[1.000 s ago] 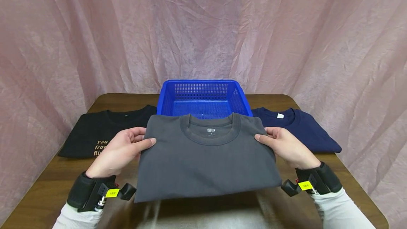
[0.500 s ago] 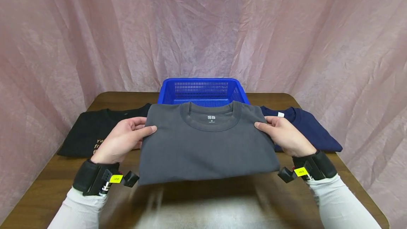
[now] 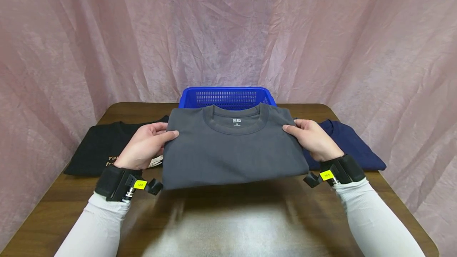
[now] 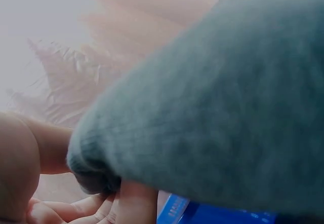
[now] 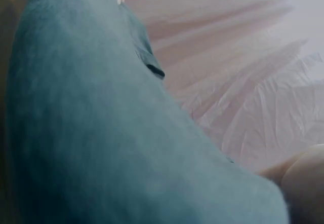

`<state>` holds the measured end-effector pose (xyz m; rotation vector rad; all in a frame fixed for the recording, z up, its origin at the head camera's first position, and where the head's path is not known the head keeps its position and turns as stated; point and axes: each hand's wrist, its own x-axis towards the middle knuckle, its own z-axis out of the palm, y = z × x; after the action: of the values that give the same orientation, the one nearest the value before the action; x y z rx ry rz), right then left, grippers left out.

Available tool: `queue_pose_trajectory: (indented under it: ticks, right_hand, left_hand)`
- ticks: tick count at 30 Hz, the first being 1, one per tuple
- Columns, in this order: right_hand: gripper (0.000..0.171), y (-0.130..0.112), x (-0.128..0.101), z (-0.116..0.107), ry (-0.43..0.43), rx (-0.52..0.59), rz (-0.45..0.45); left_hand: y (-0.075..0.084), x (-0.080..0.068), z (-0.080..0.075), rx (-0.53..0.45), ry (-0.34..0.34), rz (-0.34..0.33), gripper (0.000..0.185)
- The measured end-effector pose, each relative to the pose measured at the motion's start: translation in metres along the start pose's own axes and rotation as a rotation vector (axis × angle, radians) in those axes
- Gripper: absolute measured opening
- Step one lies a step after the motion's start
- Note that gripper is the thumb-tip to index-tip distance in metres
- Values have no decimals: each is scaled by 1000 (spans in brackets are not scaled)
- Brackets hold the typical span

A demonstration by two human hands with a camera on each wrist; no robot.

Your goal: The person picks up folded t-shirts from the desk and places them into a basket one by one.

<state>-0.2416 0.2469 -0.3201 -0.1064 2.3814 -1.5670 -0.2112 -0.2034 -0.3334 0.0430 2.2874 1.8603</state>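
A folded dark grey T-shirt (image 3: 232, 154) hangs above the table, its round collar on the far side and a small printed size label inside the neck. My left hand (image 3: 144, 144) pinches its left edge, thumb on top and fingers beneath. On the opposite edge my right hand (image 3: 314, 138) grips the cloth the same way. In the left wrist view the thumb and fingers of the left hand (image 4: 96, 203) close round a rolled edge of the T-shirt (image 4: 212, 112). Cloth fills much of the right wrist view and hides the right fingers there.
Behind the T-shirt stands a blue plastic basket (image 3: 228, 90), partly covered by it. A folded black T-shirt (image 3: 96, 146) with printed lettering lies at the left, and a folded navy T-shirt (image 3: 357, 150) at the right. All are on a brown wooden table (image 3: 228, 217) before a pink curtain (image 3: 228, 31).
Both hands have carried the grey T-shirt forward, away from the body and toward the basket. It now covers more of the basket. The hold at both edges is unchanged.
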Motion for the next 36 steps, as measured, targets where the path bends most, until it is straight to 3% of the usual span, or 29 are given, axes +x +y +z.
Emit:
queue_pose_trajectory:
  ticks: [15,36]
  right_hand:
    - [55,-8,30,-2,39,-2,-18]
    - [57,-18,77,-13,60,10,6]
  left_hand:
    - [7,31,-2,-39,34,23,54]
    - [20,79,-6,15,101,-9,51]
